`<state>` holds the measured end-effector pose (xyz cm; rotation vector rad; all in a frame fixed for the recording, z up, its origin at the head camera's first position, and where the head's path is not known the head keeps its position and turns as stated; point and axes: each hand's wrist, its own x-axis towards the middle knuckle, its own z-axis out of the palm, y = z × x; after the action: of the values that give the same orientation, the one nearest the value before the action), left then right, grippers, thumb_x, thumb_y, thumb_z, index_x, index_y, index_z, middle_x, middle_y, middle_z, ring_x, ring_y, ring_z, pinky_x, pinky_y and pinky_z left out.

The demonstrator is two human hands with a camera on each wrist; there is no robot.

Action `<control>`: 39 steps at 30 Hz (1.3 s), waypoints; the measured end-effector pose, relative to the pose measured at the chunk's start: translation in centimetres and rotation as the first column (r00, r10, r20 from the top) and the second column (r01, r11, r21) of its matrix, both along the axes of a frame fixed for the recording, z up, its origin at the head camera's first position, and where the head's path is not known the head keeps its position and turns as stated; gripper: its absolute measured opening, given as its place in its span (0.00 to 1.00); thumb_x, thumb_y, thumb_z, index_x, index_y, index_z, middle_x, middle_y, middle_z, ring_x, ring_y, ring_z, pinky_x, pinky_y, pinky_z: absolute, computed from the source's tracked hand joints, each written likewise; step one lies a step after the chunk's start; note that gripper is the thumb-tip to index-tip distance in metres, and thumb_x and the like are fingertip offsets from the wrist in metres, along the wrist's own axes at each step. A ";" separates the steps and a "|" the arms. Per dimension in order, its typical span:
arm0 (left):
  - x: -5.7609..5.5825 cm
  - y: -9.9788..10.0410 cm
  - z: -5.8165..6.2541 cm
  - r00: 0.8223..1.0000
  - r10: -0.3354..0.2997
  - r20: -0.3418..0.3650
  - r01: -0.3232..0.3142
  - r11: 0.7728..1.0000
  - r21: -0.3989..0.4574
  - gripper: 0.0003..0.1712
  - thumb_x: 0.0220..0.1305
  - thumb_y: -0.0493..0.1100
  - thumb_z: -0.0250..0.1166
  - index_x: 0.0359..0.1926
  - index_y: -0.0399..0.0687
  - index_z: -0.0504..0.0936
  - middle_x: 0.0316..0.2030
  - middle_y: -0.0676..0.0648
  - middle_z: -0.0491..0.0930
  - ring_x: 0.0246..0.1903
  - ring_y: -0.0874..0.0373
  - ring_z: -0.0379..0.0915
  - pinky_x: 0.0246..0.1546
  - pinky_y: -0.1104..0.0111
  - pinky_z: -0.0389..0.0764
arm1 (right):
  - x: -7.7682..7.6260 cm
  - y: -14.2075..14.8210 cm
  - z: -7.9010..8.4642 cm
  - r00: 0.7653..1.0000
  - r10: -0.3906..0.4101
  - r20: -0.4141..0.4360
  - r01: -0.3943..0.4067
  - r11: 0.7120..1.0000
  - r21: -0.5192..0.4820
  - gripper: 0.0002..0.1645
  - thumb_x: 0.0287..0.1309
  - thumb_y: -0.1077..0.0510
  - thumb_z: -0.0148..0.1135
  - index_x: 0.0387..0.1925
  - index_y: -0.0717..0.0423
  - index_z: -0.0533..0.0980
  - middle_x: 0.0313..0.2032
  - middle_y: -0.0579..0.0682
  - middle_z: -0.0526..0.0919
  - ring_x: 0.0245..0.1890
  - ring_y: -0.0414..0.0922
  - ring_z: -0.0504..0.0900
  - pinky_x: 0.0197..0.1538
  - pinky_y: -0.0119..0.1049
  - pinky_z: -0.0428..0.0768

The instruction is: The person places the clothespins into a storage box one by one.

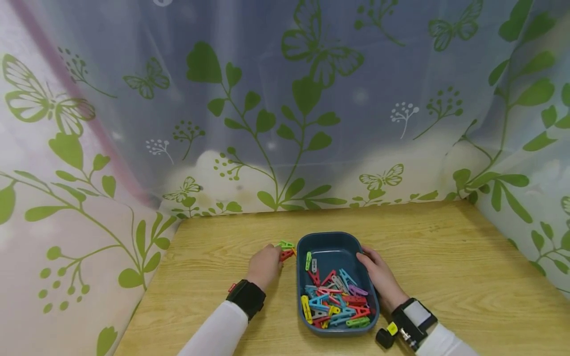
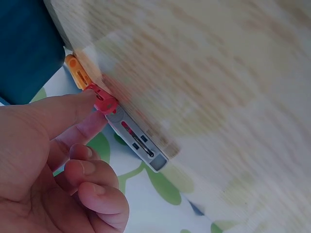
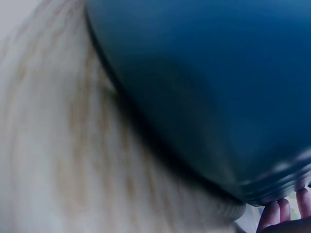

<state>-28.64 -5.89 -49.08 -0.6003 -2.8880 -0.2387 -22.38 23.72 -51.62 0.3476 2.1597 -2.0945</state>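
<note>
My left hand (image 1: pixel 264 267) is just left of a dark blue plastic tray (image 1: pixel 327 241). Its thumb and forefinger pinch a red clothespin (image 2: pixel 103 101), while the other fingers curl loosely below. A grey clothespin (image 2: pixel 140 141) and an orange one (image 2: pixel 77 71) adjoin the red one in the left wrist view. A green clothespin (image 1: pixel 286 244) shows beyond the fingertips in the head view. My right hand (image 1: pixel 384 278) holds the tray by its right side, fingertips (image 3: pixel 284 209) against the outer wall. Inside the tray, mixed clothespins (image 1: pixel 334 301) pile toward the near end.
The tray stands on a wood-grain table (image 1: pixel 213 247). A curtain (image 1: pixel 276 123) printed with leaves and butterflies hangs along the table's back edge and at both sides. A black band (image 1: pixel 247 299) circles the left wrist, and a strapped device (image 1: pixel 414 319) the right.
</note>
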 end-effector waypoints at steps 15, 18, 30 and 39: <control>0.6 0.6 0.1 0.999 0.033 0.040 -0.033 0.999 -0.005 0.07 0.64 0.40 0.72 0.31 0.44 0.83 0.28 0.46 0.80 0.29 0.51 0.80 0.28 0.59 0.81 | -0.2 -0.1 -0.1 1.000 -0.002 0.014 0.002 1.000 -0.005 0.42 0.77 0.40 0.49 0.79 0.56 0.51 0.76 0.63 0.59 0.71 0.60 0.67 0.72 0.56 0.67; 0.7 0.6 0.4 0.999 0.043 0.027 -0.043 0.999 -0.005 0.08 0.65 0.38 0.70 0.29 0.43 0.82 0.27 0.45 0.80 0.28 0.50 0.81 0.27 0.57 0.81 | -0.2 -0.1 -0.1 1.000 -0.001 0.016 0.001 1.000 -0.013 0.42 0.78 0.40 0.49 0.79 0.56 0.51 0.76 0.63 0.59 0.71 0.60 0.67 0.72 0.56 0.67; 0.7 1.1 2.3 0.991 0.102 -0.085 -0.095 0.992 0.078 0.09 0.65 0.39 0.69 0.28 0.42 0.81 0.26 0.45 0.78 0.24 0.50 0.80 0.23 0.59 0.79 | 0.0 -0.1 0.1 1.000 -0.001 0.011 0.001 1.000 -0.016 0.42 0.78 0.40 0.49 0.79 0.56 0.51 0.76 0.63 0.60 0.71 0.60 0.67 0.72 0.56 0.67; 2.8 2.7 5.0 0.980 0.082 -0.182 -0.047 0.981 0.187 0.08 0.65 0.40 0.72 0.31 0.44 0.82 0.27 0.48 0.78 0.23 0.56 0.77 0.22 0.66 0.76 | 0.0 -0.1 0.2 1.000 0.002 0.020 -0.002 1.000 -0.004 0.41 0.78 0.40 0.49 0.79 0.56 0.51 0.77 0.63 0.58 0.72 0.60 0.66 0.73 0.57 0.65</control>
<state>-25.86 -3.21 -44.13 -0.4677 -2.6601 -0.4081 -22.39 23.61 -51.41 0.3649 2.1442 -2.0847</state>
